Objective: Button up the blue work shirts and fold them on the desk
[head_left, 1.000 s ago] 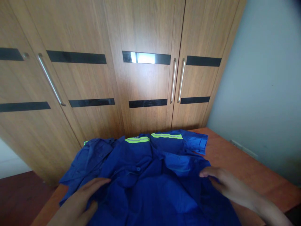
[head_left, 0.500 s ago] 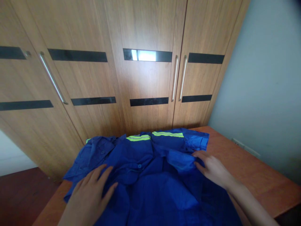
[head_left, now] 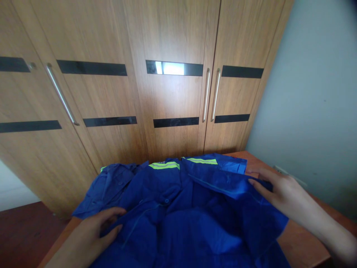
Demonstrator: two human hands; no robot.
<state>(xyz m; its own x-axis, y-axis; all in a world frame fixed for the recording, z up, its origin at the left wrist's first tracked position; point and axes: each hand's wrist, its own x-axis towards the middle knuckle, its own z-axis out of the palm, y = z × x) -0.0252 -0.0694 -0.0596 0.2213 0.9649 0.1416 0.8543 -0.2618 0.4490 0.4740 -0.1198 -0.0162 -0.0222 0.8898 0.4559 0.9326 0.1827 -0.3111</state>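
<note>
A blue work jacket [head_left: 195, 223] with yellow-green reflective strips lies spread over the orange-brown table. My right hand [head_left: 279, 188] pinches the edge of its right front panel and holds that cloth raised and pulled outward. On the other side, my left hand [head_left: 96, 232] has its thumb and fingers closed around the edge of the left front panel. A button shows near the middle of the jacket. The left sleeve [head_left: 108, 190] is bunched toward the far left, and the right sleeve [head_left: 231, 163] reaches the far right.
Wooden wardrobe doors [head_left: 173, 96] with metal handles and dark strips stand right behind the table [head_left: 301, 242]. A pale wall [head_left: 315, 93] rises on the right, with a socket strip low on it. Dark red floor [head_left: 22, 234] shows at lower left.
My right hand has moved right and slightly up, drawing the right panel outward. My left hand, spread over the cloth before, has moved left and closed on the left panel's edge.
</note>
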